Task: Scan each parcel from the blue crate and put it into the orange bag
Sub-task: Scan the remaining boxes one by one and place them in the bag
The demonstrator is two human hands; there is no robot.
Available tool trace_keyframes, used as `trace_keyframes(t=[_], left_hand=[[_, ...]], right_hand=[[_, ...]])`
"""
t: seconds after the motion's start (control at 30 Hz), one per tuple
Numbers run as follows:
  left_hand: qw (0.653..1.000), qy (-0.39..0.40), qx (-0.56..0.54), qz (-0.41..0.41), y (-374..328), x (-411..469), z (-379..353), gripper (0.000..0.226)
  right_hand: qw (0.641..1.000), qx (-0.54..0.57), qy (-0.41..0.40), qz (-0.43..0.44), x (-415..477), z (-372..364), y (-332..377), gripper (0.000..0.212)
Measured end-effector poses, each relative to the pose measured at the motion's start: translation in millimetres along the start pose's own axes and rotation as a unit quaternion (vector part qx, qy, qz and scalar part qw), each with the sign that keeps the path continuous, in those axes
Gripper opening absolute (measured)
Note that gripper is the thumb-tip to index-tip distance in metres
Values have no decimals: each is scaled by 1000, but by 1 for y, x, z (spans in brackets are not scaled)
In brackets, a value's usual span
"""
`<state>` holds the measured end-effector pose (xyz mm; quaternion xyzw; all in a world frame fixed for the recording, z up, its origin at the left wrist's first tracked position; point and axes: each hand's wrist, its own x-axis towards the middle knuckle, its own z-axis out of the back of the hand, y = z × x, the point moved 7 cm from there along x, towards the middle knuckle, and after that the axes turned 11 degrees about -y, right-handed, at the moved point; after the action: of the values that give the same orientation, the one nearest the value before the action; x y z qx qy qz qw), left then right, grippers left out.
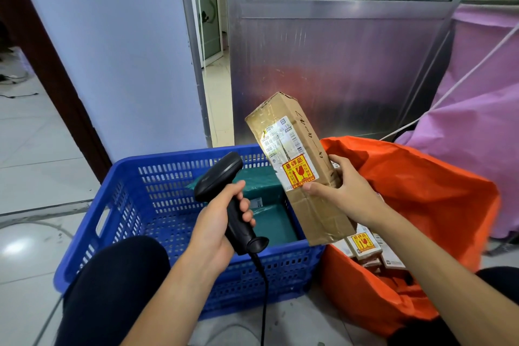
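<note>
Left hand (217, 222) — fingers wrapped round black scanner (224, 191), head toward 1 o'clock; right hand (341, 191) — thumb and fingers clamping tilted cardboard parcel (297, 160).

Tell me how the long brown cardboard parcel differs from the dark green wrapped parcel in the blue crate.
The long brown cardboard parcel is held up, tilted, in the right hand; the dark green wrapped parcel lies flat in the blue plastic crate. The cardboard parcel carries a red-and-yellow fragile sticker; the green parcel shows none. Each bears a white label.
</note>
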<state>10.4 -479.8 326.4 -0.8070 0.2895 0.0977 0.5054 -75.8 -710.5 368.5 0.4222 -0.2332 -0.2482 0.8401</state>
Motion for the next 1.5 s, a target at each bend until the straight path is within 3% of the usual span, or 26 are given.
trace_keyframes(t=[0.5, 0.73, 0.9, 1.5], left_hand=[[999, 37, 19, -2, 4, -6, -9, 23], [999, 25, 20, -8, 2, -8, -8, 22], [1000, 18, 21, -7, 2, -5, -5, 22], [999, 30, 41, -11, -1, -12, -9, 24]], right_hand=[[1000, -9, -5, 5, 2, 2, -5, 93], [999, -40, -1, 0, 3, 0, -6, 120], [1000, -27, 2, 5, 2, -1, -7, 106], [1000, -14, 10, -1, -2, -3, -1, 110]])
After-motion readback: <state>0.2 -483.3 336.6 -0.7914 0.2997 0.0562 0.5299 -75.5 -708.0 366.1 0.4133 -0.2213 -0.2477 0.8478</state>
